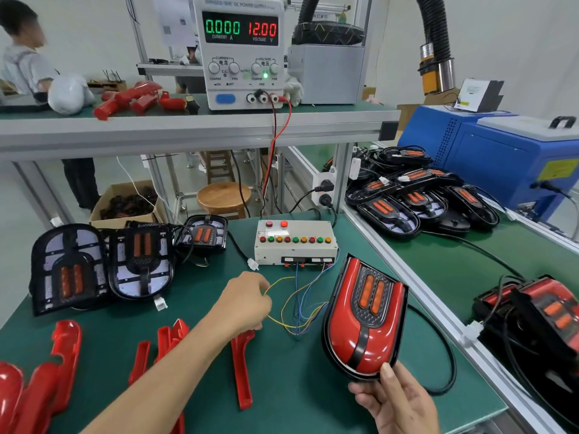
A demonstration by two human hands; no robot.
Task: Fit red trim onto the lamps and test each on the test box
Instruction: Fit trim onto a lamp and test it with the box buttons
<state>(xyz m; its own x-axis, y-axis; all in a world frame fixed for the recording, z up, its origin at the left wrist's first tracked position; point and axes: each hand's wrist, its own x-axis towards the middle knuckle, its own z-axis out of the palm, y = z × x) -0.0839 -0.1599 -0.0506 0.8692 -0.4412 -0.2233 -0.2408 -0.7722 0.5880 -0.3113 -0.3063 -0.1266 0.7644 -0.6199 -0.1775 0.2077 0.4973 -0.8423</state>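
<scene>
A lamp with red trim fitted (pixel 365 317) is held tilted above the green bench mat (pixel 282 386) by the right hand (pixel 396 399), whose thumb is pressed on the lamp's rounded lower edge while the fingers are curled behind it. The left hand (pixel 247 303) is reached forward to the thin coloured wires (pixel 297 308) that run from the test box (pixel 294 242), and a yellow wire is pinched between its fingertips. The test box is set at the back of the mat, beyond the held lamp, with two red buttons on top and a row of red, green and amber indicator lamps below them. Loose red trim pieces (pixel 241 368) are laid on the near left of the mat, and three untrimmed black lamps (pixel 103 264) are stood at the far left. On the shelf above, a DC power supply (pixel 241 51) is seen, its green display reading 0.000 over "CURRENT A" and its red display reading 12.00 over "VOLTAGE V"; the knobs are marked "COARSE" and "FINE", and red and black leads are plugged in below. More black lamps (pixel 416 195) are piled on the side bench to the right, before a blue machine (pixel 501 161), and trimmed lamps (pixel 539 311) are stacked at the right edge.
</scene>
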